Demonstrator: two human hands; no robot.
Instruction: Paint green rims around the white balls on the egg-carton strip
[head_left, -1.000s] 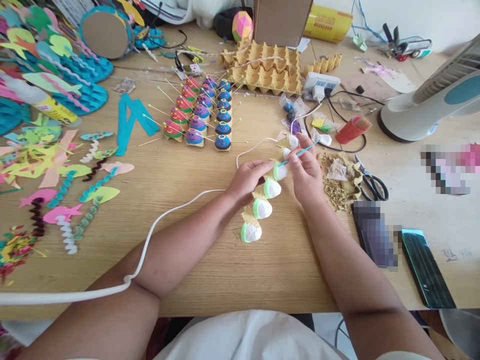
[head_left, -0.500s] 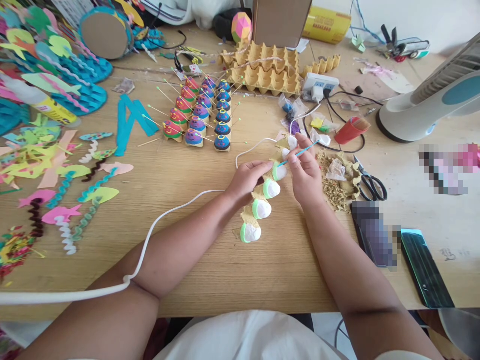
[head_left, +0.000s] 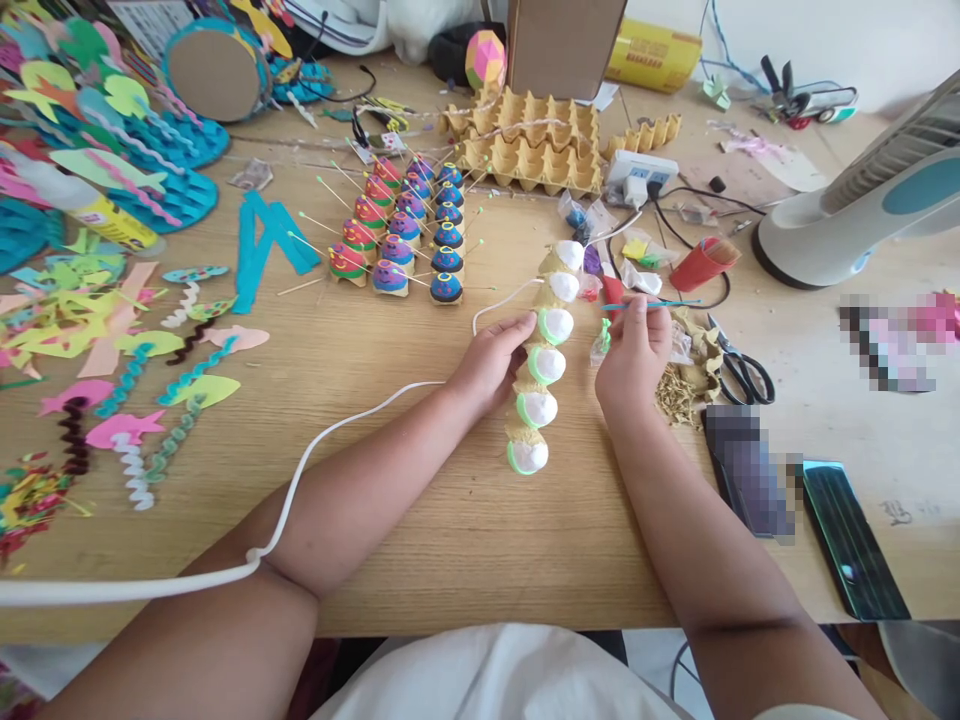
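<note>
Left fingers grip carton strip, right fingers pinch blue stick; four cups green-edged, 12 o'clock pair without green.

The right hand has moved toward three o'clock, its blue stick now off the carton strip, which (all six white bumps showing) has swung nearer twelve.

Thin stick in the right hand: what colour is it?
The stick is blue, seen best in the head view.
</note>
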